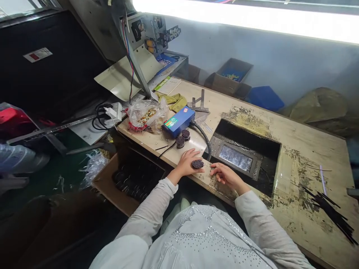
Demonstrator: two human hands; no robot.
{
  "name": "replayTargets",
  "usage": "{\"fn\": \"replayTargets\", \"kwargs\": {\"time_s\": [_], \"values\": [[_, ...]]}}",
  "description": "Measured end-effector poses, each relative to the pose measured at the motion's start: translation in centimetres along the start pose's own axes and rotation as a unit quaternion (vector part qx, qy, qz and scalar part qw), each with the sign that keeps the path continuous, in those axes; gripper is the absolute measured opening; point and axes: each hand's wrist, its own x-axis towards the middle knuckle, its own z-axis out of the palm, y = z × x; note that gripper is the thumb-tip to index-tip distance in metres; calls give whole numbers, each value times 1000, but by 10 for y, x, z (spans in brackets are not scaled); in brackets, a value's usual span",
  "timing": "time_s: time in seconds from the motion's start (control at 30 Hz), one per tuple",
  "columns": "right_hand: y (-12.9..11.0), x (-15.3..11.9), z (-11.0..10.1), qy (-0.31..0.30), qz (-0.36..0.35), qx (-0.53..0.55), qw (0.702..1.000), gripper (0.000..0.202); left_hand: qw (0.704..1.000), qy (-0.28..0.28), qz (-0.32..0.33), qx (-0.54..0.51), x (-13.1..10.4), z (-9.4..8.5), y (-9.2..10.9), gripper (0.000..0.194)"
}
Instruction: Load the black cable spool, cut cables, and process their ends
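Observation:
My left hand (187, 163) is at the table's front edge, with a dark, beaded-looking round piece (197, 164) between its thumb and fingers. To its right, my right hand (224, 174) hovers over the edge with fingers apart and slightly curled, nothing in it. Two similar dark round pieces (180, 141) lie touching each other just beyond my left hand, in front of a blue box-shaped device (178, 121). From that device a thick black corrugated hose (203, 135) curves down between my hands.
A screen panel (235, 157) sits in a table cutout (276, 164). Dark strips (332, 213) lie at right. Plastic bags (147, 112) stand back left. An open carton (109, 183) of black items is below left. A metal square (200, 102) lies behind.

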Motion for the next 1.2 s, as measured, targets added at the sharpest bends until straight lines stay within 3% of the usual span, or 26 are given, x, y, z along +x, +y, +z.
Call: {"fn": "replayTargets", "kwargs": {"time_s": [0.07, 0.37, 0.47, 0.53, 0.63, 0.73, 0.83, 0.93, 1.0, 1.07, 1.13, 1.2], "values": [[3, 2, 1, 5, -3, -23, 1000, 35, 1000, -5, 2, 3, 0, 0, -1, 66], [5, 0, 5, 25, -30, -44, 998, 46, 1000, 13, -21, -19, 1, 3, 2, 39], [9, 0, 18, 104, -113, -41, 987, 48, 982, 94, -82, -139, 2, 6, 16, 47], [11, 1, 31, 161, -195, -33, 967, 47, 934, 150, -143, -292, 6, 10, 33, 56], [12, 6, 51, 202, -274, -44, 939, 45, 808, 165, -230, -516, 11, 20, 64, 56], [9, 8, 63, 266, -317, -105, 904, 41, 713, 182, -305, -604, 15, 31, 91, 51], [5, 8, 67, 342, -335, -144, 866, 38, 659, 211, -331, -642, 20, 45, 106, 48], [3, 7, 64, 371, -328, -135, 858, 35, 637, 226, -321, -663, 26, 60, 111, 47], [2, 6, 56, 370, -320, -133, 862, 33, 646, 208, -314, -664, 29, 68, 110, 50], [1, 5, 40, 367, -308, -145, 866, 30, 696, 180, -296, -629, 29, 71, 103, 54], [-2, 3, 16, 372, -294, -175, 863, 30, 792, 183, -257, -522, 23, 65, 89, 56], [-5, 1, -15, 387, -273, -231, 850, 32, 891, 226, -195, -342, 15, 54, 68, 54]]}}
